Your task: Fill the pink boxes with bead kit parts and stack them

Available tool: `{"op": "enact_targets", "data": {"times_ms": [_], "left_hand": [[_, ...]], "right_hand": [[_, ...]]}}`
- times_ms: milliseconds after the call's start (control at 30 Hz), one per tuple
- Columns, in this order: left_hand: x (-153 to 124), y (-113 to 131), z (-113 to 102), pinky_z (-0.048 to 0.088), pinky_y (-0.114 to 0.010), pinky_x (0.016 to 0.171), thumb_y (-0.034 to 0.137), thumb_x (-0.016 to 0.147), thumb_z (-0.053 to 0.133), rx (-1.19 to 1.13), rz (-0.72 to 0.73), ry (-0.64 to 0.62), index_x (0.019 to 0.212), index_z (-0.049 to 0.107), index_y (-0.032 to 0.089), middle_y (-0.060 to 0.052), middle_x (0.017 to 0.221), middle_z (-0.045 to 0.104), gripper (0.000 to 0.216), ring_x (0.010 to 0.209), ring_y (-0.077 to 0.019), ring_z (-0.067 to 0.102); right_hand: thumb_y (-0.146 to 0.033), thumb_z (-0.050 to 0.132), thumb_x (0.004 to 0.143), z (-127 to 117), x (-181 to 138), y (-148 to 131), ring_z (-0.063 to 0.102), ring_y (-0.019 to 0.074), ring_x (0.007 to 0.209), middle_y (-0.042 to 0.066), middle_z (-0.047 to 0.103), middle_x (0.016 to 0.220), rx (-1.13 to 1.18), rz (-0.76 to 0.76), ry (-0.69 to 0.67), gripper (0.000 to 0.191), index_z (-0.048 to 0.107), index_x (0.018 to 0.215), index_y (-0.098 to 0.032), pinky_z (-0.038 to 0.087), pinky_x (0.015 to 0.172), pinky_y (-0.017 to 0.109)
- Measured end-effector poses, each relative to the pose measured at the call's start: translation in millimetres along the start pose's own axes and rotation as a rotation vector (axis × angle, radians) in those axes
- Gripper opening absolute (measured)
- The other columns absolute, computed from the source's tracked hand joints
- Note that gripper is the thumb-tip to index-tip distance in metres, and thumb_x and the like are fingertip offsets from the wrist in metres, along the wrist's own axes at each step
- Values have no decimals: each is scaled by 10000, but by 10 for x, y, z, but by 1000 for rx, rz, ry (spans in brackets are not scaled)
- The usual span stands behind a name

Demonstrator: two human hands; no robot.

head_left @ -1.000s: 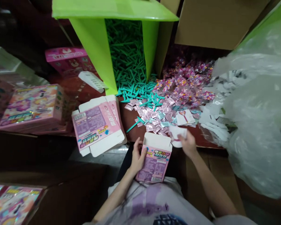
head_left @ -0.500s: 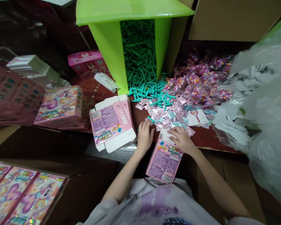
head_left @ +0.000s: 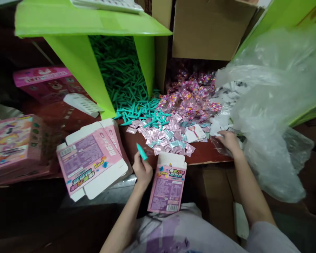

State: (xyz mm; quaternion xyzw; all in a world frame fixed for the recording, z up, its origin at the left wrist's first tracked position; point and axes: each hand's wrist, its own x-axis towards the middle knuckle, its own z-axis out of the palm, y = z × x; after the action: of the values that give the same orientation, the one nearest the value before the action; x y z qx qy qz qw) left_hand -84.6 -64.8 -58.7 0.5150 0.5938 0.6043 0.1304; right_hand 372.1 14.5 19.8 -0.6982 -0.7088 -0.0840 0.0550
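Note:
My left hand is closed round a teal plastic stick that points up and away from me. Just right of it an open pink carton stands in my lap with its top flap up. My right hand reaches to the right edge of the red table, its fingers curled at the mouth of a clear plastic bag holding white pieces; what the fingers hold is hidden. Between the hands lie small pink and blue sachets and loose teal sticks.
A green box full of teal sticks spills onto the table. Bags of coloured beads lie behind the sachets. A stack of flat pink cartons sits at left, with finished pink boxes farther left. Brown cardboard boxes stand behind.
My left hand has picked a teal stick off the table and drawn back beside the carton. My right hand has left the carton and moved right to the plastic bag.

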Motion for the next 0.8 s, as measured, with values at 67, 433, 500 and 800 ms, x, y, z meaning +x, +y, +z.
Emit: {"op": "enact_targets", "data": {"times_ms": [67,433,500,800], "left_hand": [[-124,243,25,480,-257,723,211,925,383,-155,11,-120,1103,540,160,-75,947,652,243,813,-157,637],[-229,494,270,349,-469,880,43,799,444,344,403,-833,968,609,134,-97,841,673,253,867,-250,591],[-258,470,214,343,-445,884,27,773,447,366,390,-840,980,606,135,-99,900,669,283,894,-244,586],[-246,486,144,325,-418,863,41,755,453,402,322,-881,1071,600,156,-92,958,656,366,884,-237,577]], "right_hand": [[-309,528,854,-11,-4,-9,604,253,956,130,675,1049,55,-8,135,289,667,1044,-142,423,906,387],[-323,382,934,-149,877,-538,491,273,1120,197,535,1129,249,7,641,336,532,1140,-104,401,970,459],[-307,453,908,-203,1078,-431,492,264,1139,195,537,1168,272,34,653,310,569,1116,-108,393,996,448],[-378,405,940,-449,1468,-542,587,227,1040,177,660,1081,337,90,882,432,624,1147,-69,425,964,377]]}}
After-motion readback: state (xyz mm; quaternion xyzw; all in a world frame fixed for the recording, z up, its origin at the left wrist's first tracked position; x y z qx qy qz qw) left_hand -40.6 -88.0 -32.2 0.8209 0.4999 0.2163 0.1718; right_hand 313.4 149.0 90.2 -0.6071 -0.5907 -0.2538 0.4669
